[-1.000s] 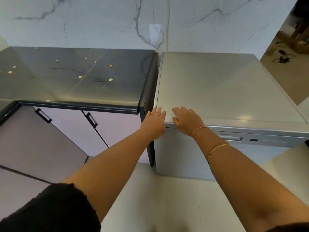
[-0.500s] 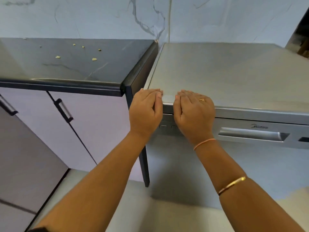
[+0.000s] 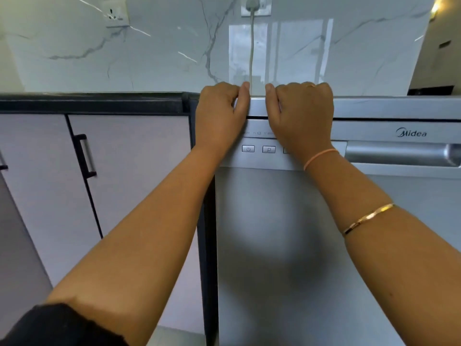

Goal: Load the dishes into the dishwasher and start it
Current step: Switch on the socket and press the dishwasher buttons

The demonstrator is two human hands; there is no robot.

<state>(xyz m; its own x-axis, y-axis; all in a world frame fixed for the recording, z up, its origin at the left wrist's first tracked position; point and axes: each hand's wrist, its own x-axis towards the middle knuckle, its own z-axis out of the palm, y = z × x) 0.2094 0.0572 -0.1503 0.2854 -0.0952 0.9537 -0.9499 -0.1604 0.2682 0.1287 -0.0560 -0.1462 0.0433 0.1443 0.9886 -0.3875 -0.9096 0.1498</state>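
The left hand [image 3: 220, 116] and right hand [image 3: 303, 116] curl their fingers over the top front edge of the silver metal dishwasher [image 3: 274, 245], near its left corner; it stands against the right end of the black worktop [image 3: 92, 104].

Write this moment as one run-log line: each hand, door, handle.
left hand: grips dishwasher top edge | right hand: grips same edge | door: closed | handle: untouched | dishes: none in view

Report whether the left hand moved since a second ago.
No: the left hand stays at the top-left corner of the silver metal dishwasher, beside the black countertop.
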